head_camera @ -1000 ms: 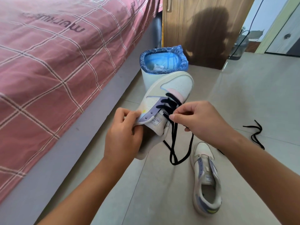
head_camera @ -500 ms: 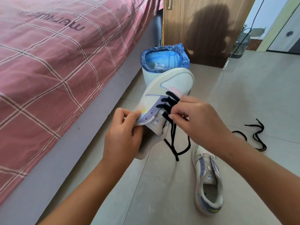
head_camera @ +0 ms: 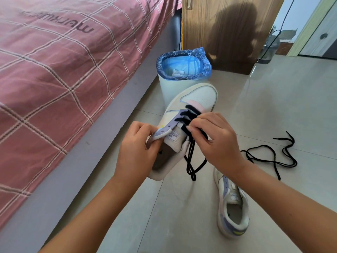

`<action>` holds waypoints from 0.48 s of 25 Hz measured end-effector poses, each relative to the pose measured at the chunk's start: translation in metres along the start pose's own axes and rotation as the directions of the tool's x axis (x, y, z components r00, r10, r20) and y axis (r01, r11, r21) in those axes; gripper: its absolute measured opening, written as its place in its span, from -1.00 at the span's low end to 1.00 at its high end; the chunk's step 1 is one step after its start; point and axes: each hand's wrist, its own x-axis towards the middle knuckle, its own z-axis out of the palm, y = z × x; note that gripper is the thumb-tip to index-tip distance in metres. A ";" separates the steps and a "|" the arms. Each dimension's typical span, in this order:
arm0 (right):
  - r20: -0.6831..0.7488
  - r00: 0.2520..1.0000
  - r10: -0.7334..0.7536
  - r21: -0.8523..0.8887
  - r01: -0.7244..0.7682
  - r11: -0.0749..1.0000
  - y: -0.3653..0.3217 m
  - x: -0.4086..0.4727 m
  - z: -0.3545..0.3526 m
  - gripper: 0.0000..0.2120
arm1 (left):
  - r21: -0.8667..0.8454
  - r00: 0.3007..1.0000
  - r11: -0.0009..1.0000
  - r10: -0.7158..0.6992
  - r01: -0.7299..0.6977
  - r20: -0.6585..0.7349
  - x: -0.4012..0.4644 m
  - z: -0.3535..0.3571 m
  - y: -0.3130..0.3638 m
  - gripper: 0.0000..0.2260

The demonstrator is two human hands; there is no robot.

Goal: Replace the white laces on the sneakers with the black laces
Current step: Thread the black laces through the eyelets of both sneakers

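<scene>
I hold a white sneaker (head_camera: 198, 96) with lilac and pink trim up off the floor, toe pointing away. My left hand (head_camera: 135, 152) grips its lilac eyelet flap and collar. My right hand (head_camera: 216, 141) pinches the black lace (head_camera: 190, 117) at the sneaker's right eyelets; several rows are threaded and the loose ends hang in a loop below. A second sneaker (head_camera: 232, 207) with no lace lies on the floor under my right forearm. Another black lace (head_camera: 273, 159) lies loose on the tiles to the right.
A white bin (head_camera: 167, 86) with a blue liner stands just beyond the held sneaker. A bed with a pink checked cover (head_camera: 54, 70) fills the left. A wooden cabinet (head_camera: 228, 30) stands behind, and a doorway opens at the far right.
My right hand has moved up along the lace toward the eyelets, so the hanging loop is shorter. The sneaker and my left hand have hardly shifted.
</scene>
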 end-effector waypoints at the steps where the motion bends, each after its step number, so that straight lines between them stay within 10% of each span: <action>1: 0.007 1.000 0.004 -0.009 -0.004 1.000 -0.001 -0.005 0.001 -0.93 | 0.076 1.000 0.997 0.029 -0.030 0.003 -0.001 0.001 0.000 -0.93; 8: 0.273 0.957 0.101 -0.050 -0.091 0.995 0.004 -0.022 0.015 -0.92 | 0.154 0.954 0.981 0.066 -0.115 0.293 -0.020 0.020 -0.012 -0.66; 12: 0.688 0.638 0.345 -0.141 -0.349 0.926 0.015 -0.076 0.046 -0.84 | 0.295 0.806 0.956 -0.168 -0.009 0.568 -0.068 0.050 -0.048 -0.67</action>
